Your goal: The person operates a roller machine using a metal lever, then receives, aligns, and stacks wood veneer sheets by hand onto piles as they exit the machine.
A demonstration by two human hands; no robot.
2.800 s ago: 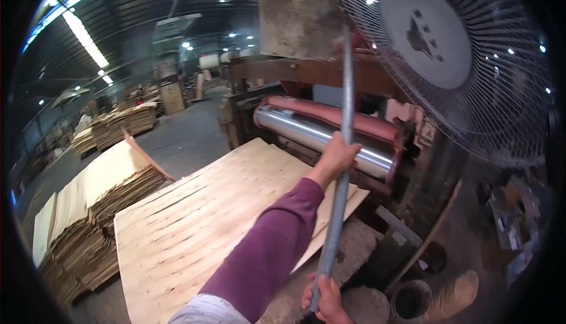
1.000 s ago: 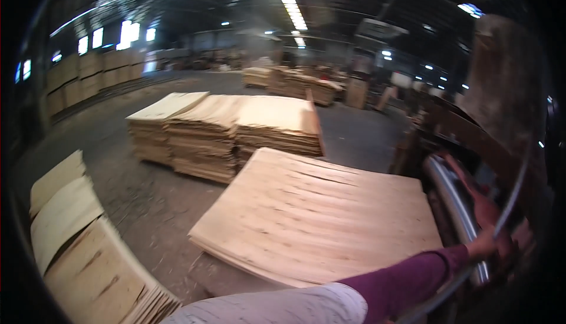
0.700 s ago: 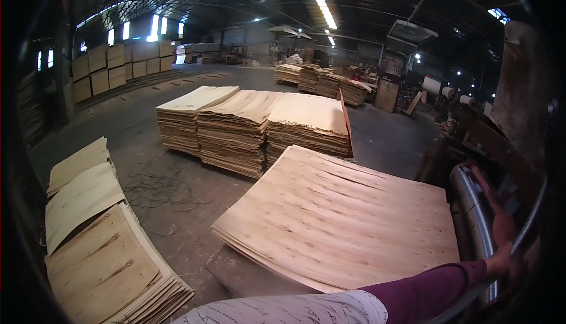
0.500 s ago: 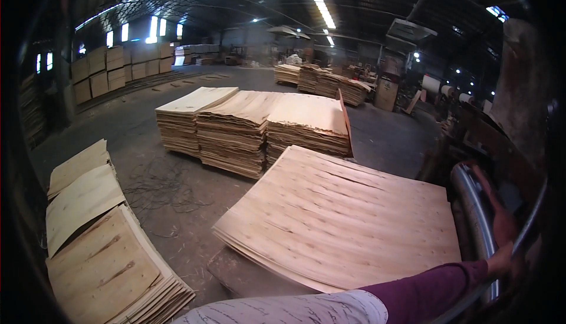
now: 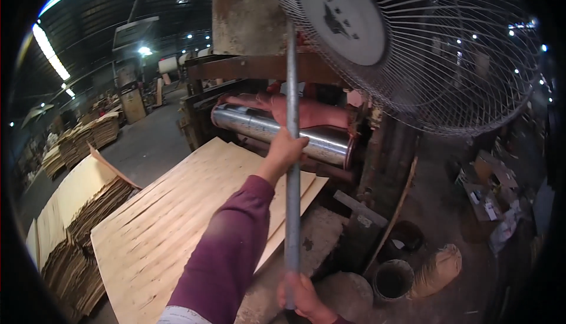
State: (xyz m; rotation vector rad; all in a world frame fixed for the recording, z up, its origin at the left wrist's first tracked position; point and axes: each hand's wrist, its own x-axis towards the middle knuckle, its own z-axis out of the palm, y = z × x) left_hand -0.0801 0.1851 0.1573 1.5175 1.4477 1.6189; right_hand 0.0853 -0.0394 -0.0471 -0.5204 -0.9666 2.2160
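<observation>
A grey metal pole (image 5: 293,206) stands nearly upright in front of me, its top reaching the edge of a wire-caged fan (image 5: 345,17). My left hand (image 5: 285,149), in a purple sleeve, is closed around the pole at about mid-height. Lower down, my right hand (image 5: 305,298) grips the same pole near its visible bottom end. Under my left arm lies a stack of thin wood veneer sheets (image 5: 171,218). Just beyond my left hand is a machine with a shiny metal roller (image 5: 318,142).
More veneer stacks (image 5: 76,206) stand on the floor at the left. To the right are a dark bucket (image 5: 394,280), a tan sack (image 5: 439,271) and an open cardboard box (image 5: 492,177). The machine's rusty frame (image 5: 259,69) rises behind the roller.
The view has swung right, from the veneer stacks to the roller machine and fan. Both hands now show on the pole; earlier only my left arm reached toward the right edge.
</observation>
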